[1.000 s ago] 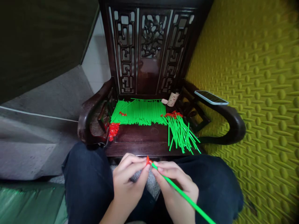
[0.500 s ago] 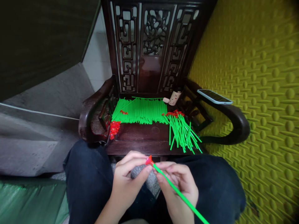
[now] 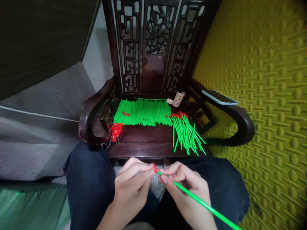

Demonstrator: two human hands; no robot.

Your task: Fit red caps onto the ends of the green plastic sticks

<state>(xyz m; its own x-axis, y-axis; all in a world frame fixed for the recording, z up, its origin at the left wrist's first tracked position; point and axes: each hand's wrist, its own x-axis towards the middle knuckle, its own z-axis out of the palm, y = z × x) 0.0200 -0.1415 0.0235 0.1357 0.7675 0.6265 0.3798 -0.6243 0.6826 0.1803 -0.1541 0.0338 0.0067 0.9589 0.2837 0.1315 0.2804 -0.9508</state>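
Observation:
My right hand (image 3: 184,187) pinches a long green plastic stick (image 3: 203,205) near its upper end; the stick runs down to the lower right. My left hand (image 3: 131,185) pinches the small red cap (image 3: 155,168) sitting at the stick's tip, fingertips of both hands almost touching above my lap. On the dark wooden chair seat (image 3: 144,135) ahead lie a wide row of bare green sticks (image 3: 141,111), a pile of green sticks with red caps (image 3: 185,132) to the right, and a heap of loose red caps (image 3: 116,131) at the left.
A phone (image 3: 219,97) lies on the chair's right armrest (image 3: 237,123). A small beige bottle (image 3: 178,99) lies at the back of the seat. A yellow bumpy mat (image 3: 268,95) covers the right side. My knees in dark trousers (image 3: 88,179) flank the hands.
The hands have come closer together, and the red cap now sits lower, between the fingertips. The view has shifted slightly; the chair's contents are unchanged.

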